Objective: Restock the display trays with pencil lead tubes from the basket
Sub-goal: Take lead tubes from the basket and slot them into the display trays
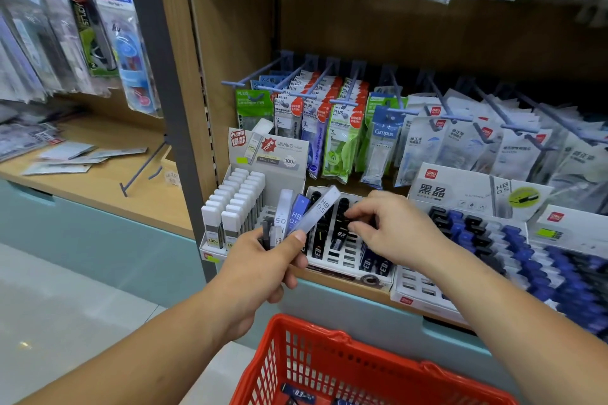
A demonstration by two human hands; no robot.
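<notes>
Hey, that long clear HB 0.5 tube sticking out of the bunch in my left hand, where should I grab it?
Pinch the free upper end of the clear HB 0.5 tube, coming from the upper right. It leans up and right, past the others. Its lower end sits under the thumb of the left hand, and the blue tube crowds its left side.

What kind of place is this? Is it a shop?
Most likely a stationery shop. Packets of correction tape hang on hooks, display trays on the shelf hold pencil lead tubes, and a red shopping basket sits in front.
</notes>
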